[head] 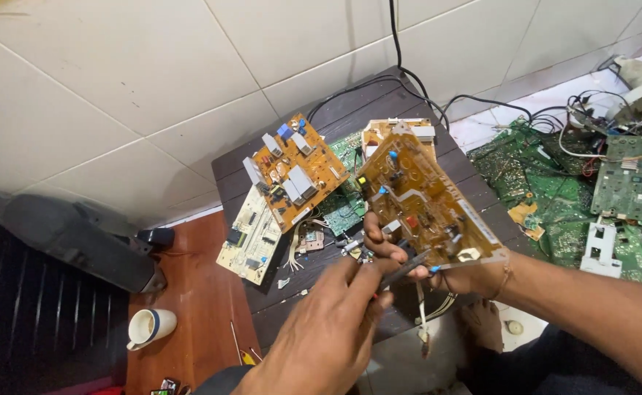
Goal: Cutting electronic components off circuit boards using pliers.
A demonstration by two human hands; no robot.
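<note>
My right hand (382, 240) reaches in from the right with a bracelet on its wrist. It grips the lower edge of an orange-brown circuit board (423, 197), which it holds tilted above the table; the board hides most of the hand. My left hand (332, 325) comes up from the bottom centre and pinches a thin dark tool (403, 268). The tool's tip lies against the board's lower edge, close to the right hand's fingers.
A small dark wooden table (416, 110) carries another orange board (295, 172), a cream board (251, 235) and a green one (341, 212). More green boards (555, 190) and wires lie at right. A white cup (149, 327) and a black case (72, 238) sit at left. Black cables (398, 44) run upward.
</note>
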